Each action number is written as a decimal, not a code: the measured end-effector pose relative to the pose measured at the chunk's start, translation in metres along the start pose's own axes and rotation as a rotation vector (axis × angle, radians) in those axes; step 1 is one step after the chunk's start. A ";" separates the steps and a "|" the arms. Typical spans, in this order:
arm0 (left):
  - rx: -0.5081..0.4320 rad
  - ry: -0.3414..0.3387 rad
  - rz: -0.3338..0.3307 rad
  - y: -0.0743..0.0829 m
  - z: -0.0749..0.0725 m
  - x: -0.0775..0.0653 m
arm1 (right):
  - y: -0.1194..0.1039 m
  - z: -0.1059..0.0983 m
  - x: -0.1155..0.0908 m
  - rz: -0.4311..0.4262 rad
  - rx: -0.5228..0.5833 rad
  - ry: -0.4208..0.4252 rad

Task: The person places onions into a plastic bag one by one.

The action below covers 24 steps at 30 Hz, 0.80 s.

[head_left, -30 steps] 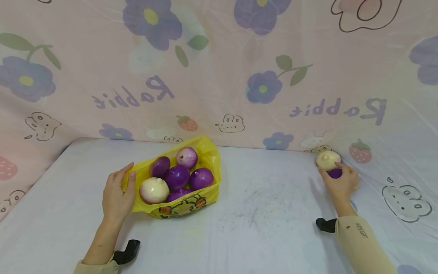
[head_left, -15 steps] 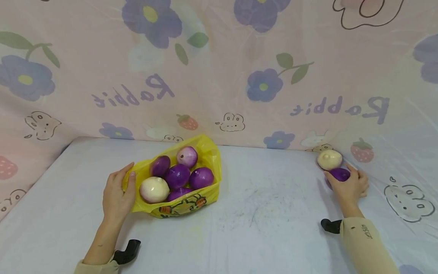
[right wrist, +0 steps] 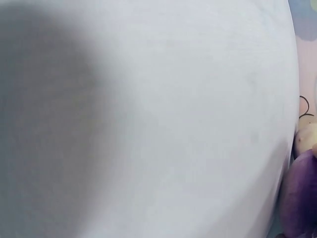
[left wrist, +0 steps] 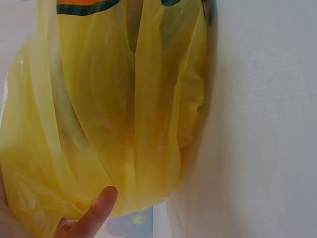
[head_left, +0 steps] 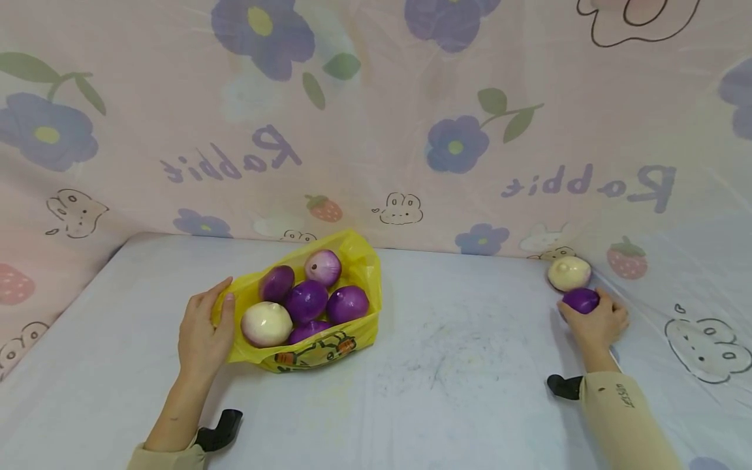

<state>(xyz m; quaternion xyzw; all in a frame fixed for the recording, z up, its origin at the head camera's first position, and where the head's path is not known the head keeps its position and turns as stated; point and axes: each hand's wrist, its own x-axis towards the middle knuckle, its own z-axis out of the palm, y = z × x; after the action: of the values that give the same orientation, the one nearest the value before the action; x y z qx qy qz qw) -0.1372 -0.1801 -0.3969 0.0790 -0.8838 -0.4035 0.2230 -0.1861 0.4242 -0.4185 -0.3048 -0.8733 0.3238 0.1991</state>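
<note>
A yellow plastic bag (head_left: 365,333) lies open at the left of the table, with several purple onions (head_left: 306,301) and a pale onion (head_left: 266,324) inside. My left hand (head_left: 202,333) grips the bag's left edge between thumb and fingers; the left wrist view shows the bag's crumpled side (left wrist: 114,134) close up, beside a fingertip (left wrist: 106,196). At the far right, my right hand (head_left: 599,323) holds a purple onion (head_left: 580,300) between thumb and fingers. Just behind it sits another pale onion (head_left: 569,273). The right wrist view catches the purple onion (right wrist: 299,196) at its edge.
A white-covered table (head_left: 446,365) spans the area between the hands. Behind it rises a printed cloth backdrop (head_left: 376,130), which also runs down along the right side near the right hand.
My right hand has drawn slightly back and right from the pale onion, so more of the purple onion in its grasp shows. The left hand and bag keep their place.
</note>
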 end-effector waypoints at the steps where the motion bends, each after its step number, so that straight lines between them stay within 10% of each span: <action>1: 0.000 -0.001 -0.002 0.000 0.000 0.000 | 0.000 0.000 0.000 0.002 0.003 0.003; 24: 0.004 -0.009 -0.009 0.002 -0.001 0.000 | -0.026 -0.001 -0.002 -0.058 0.127 0.087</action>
<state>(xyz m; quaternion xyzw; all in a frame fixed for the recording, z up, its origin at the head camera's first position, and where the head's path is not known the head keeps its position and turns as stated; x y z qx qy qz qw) -0.1371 -0.1799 -0.3950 0.0819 -0.8853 -0.4030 0.2171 -0.1949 0.4076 -0.4007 -0.2800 -0.8498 0.3592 0.2651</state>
